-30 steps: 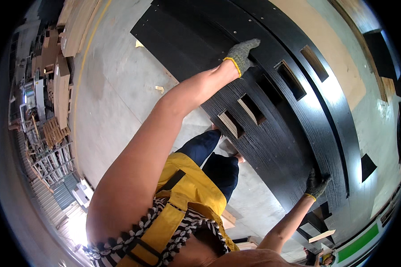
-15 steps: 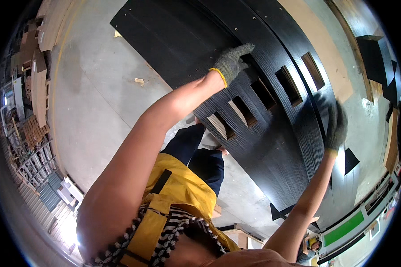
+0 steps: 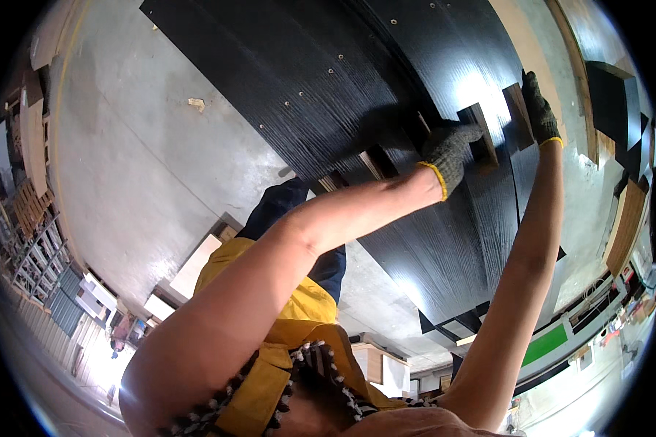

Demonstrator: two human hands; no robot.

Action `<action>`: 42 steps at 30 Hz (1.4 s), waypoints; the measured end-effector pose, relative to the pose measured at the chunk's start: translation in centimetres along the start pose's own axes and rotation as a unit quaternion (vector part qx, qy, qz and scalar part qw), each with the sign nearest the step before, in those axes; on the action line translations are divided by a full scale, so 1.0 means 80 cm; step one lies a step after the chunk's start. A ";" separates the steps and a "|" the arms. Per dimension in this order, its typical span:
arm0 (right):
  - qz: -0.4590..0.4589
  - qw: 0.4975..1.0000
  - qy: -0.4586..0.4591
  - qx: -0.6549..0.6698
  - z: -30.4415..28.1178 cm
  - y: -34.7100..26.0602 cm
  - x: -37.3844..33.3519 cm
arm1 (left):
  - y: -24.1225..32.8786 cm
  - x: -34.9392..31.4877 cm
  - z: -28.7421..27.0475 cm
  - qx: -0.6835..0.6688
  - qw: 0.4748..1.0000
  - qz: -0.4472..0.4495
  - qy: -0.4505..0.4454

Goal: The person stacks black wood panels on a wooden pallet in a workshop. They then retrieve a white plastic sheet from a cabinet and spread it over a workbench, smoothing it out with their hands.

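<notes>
Several long black wood-grain panels point(image 3: 444, 255) lie side by side or overlapping in front of me, with rectangular cut-outs across them. My left hand point(image 3: 448, 156), in a dark grey knit glove with a yellow cuff, is over the panels, fingers extended beside a cut-out point(image 3: 482, 137). A dark shadow falls on the panel to its left. My right hand point(image 3: 539, 109), in a matching glove, is at the panels' right edge with its fingers stretched out along it. Neither hand visibly holds anything. My left forearm covers part of the lower cut-outs.
Small screw-like fittings or holes point(image 3: 331, 71) dot the far panel surface. Bare brown board point(image 3: 516, 25) shows past the right edge. More black pieces point(image 3: 611, 102) stand farther right. A scrap point(image 3: 196, 104) lies on the grey floor point(image 3: 135, 167); wooden boards and pallets point(image 3: 31, 200) line the left.
My left hand has moved right and nearer, from a panel seam to the cut-outs. My right hand has moved farther away along the right edge. The view has shifted too.
</notes>
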State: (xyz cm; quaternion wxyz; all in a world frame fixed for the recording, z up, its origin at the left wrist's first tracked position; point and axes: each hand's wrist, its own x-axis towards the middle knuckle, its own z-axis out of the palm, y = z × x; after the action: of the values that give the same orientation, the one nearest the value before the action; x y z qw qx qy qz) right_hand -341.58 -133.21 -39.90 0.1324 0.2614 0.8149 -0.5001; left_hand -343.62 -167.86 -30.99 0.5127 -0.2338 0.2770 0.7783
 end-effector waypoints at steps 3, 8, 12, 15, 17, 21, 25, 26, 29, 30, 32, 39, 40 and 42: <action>0.053 0.998 0.013 -0.033 0.037 -0.094 -0.002 | -0.006 0.027 0.015 -0.036 0.994 -0.002 0.101; 0.030 0.988 0.007 -0.154 0.019 -0.072 -0.006 | -0.012 0.013 0.008 -0.064 0.996 0.000 0.060; -0.073 0.944 -0.001 -0.322 -0.011 0.019 -0.006 | 0.044 -0.011 -0.032 0.056 0.993 -0.100 -0.030; 0.017 0.968 -0.004 -0.249 0.014 -0.030 0.006 | 0.091 0.007 -0.090 0.158 0.974 0.126 -0.107; 0.026 0.970 -0.006 -0.243 0.014 -0.042 -0.001 | 0.156 0.043 -0.119 0.137 0.944 0.241 -0.181; 0.029 0.959 -0.034 -0.280 0.008 -0.067 0.006 | 0.292 0.054 -0.068 0.213 0.942 0.258 0.037; 0.069 0.992 -0.089 -0.059 0.041 -0.181 0.043 | 0.347 0.055 -0.037 0.255 0.916 0.265 0.158; 0.066 0.996 -0.059 0.011 0.051 -0.176 0.057 | 0.352 0.048 -0.016 0.294 0.902 0.242 0.201; 0.015 0.999 -0.014 0.040 0.067 -0.172 0.121 | 0.362 0.073 -0.041 0.316 0.882 0.297 0.185; 0.040 0.999 -0.018 0.022 0.076 -0.201 0.123 | 0.364 0.078 -0.044 0.348 0.862 0.294 0.221; 0.000 0.997 -0.040 0.060 0.074 -0.178 0.133 | 0.367 0.087 -0.049 0.410 0.817 0.284 0.291; -0.008 0.990 -0.012 0.140 0.075 -0.164 0.131 | 0.371 0.082 -0.052 0.430 0.822 0.264 0.264; -0.003 0.993 -0.009 0.121 0.074 -0.163 0.130 | 0.371 0.083 -0.051 0.426 0.828 0.266 0.250; 0.006 0.996 -0.004 0.086 0.077 -0.166 0.128 | 0.371 0.082 -0.050 0.419 0.826 0.290 0.239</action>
State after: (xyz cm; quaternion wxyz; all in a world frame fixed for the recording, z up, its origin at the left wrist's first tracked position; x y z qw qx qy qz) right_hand -357.75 -140.47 -37.79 0.1155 0.2749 0.7670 -0.5681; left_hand -373.20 -175.67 -32.46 0.2298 -0.0838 0.7456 0.6199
